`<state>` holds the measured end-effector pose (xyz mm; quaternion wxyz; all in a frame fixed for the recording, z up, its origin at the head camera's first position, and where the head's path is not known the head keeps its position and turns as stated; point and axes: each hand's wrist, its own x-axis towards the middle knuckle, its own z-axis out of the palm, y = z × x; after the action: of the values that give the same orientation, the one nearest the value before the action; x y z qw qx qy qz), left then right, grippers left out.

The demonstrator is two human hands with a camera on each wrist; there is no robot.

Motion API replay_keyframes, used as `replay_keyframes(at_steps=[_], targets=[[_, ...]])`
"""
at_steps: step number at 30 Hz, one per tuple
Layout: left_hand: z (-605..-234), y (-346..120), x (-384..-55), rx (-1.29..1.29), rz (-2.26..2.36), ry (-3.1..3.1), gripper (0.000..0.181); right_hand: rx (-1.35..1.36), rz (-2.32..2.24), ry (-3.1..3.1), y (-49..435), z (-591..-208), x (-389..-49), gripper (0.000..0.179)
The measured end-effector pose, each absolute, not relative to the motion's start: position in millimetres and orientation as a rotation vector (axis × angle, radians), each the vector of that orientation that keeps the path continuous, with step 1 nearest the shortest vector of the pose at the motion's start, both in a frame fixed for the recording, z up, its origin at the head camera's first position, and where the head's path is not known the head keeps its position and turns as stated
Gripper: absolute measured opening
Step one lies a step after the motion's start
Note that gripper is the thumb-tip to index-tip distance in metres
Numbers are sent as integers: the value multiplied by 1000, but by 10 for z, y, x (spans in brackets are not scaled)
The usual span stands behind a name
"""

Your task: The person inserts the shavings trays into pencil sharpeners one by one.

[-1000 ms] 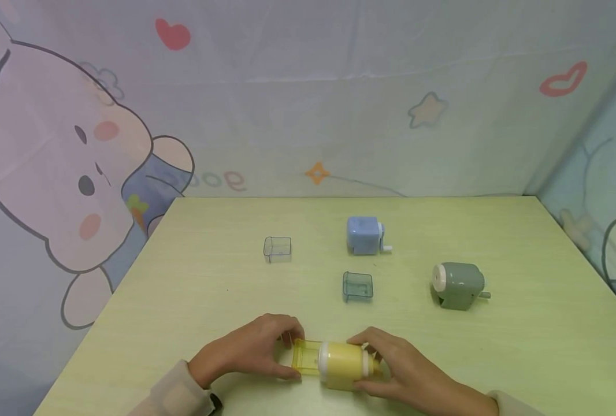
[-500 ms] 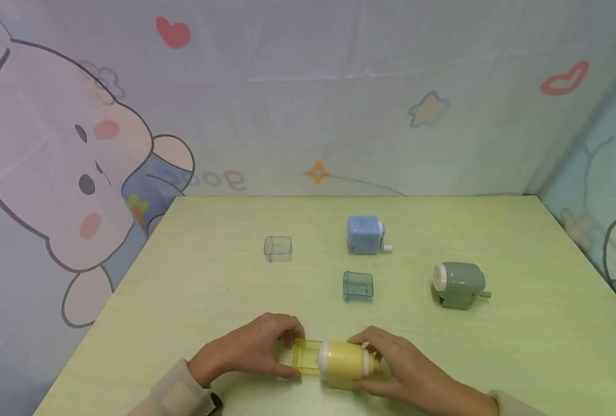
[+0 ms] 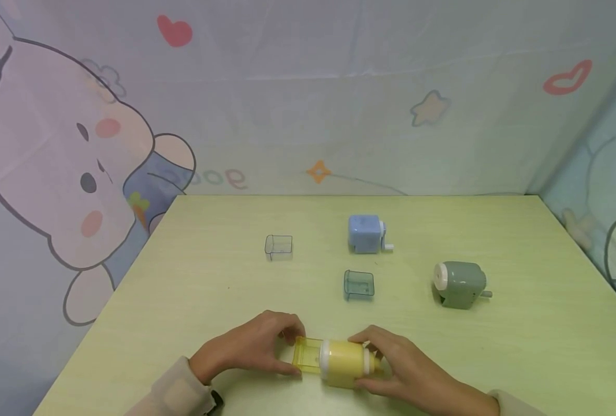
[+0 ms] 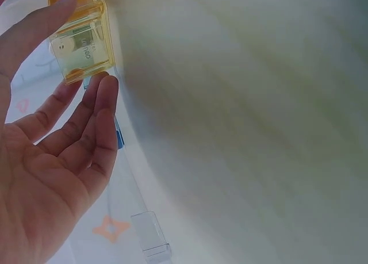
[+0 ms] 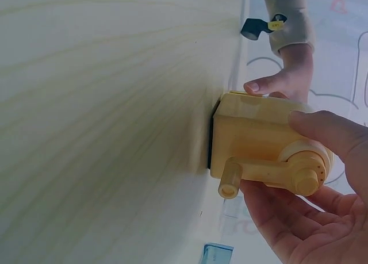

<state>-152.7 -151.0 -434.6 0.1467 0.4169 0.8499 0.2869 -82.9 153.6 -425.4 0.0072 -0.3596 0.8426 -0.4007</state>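
Head view has the yellow sharpener (image 3: pixel 341 364) on the table (image 3: pixel 183 283), between the person's hands, with its see-through yellow drawer (image 3: pixel 308 356) jutting from the white-rimmed end; how much of the drawer sits inside is hidden. The right hand (image 3: pixel 404 367) grips the body at the crank end, thumb on one side and fingers on the other. The left hand (image 3: pixel 256 346) pinches the drawer's outer end between thumb and fingertip.

By its look, the body is hard plastic, stiff and light enough for one hand, though glossy and perhaps slippery. Its broad sides seem the soundest hold; the crank (image 5: pixel 261 171) likely turns and would make a poor one. The drawer looks thin-walled and brittle, so a light pinch at its end suits it better than a hard squeeze. Beyond lie a teal drawer (image 3: pixel 359 285), a clear drawer (image 3: pixel 279 246), and blue (image 3: pixel 364 234) and green (image 3: pixel 462 284) sharpeners.
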Motion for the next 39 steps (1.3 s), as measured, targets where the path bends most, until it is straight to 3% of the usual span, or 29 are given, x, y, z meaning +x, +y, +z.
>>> replay_keyframes(at_steps=[39], targets=[[-4344,-1513,-1502,1198,899,2369,43,-1097,-1263,2621,1538,-4250,-827,47]])
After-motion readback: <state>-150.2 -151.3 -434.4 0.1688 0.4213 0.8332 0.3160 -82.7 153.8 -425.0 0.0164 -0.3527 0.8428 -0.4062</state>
